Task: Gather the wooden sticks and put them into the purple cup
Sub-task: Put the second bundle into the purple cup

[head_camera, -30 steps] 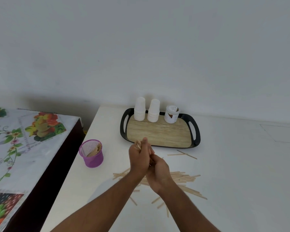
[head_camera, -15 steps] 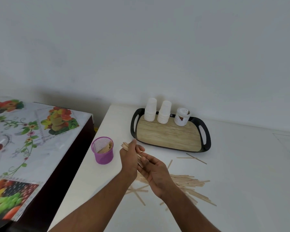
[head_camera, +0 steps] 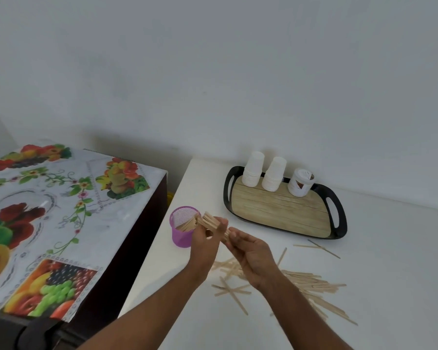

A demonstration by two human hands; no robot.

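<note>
The purple cup (head_camera: 183, 229) looks like fine mesh, see-through at its wall. The wooden sticks (head_camera: 311, 286) are pale, bare, matt wood, flat and smooth. The white surface (head_camera: 390, 261) is smooth with a dull sheen. The tray (head_camera: 339, 218) has a glossy black rim that looks like plastic and a matt wood-grain floor. The white cup stacks (head_camera: 253, 173) look like matt, finely ribbed paper. The fruit-print cover (head_camera: 61, 198) beside is glossy and looks like plastic sheet

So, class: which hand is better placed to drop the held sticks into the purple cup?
Left. The left hand grips the bundle of sticks, its tips beside the purple cup. The right hand sits farther away.
</note>
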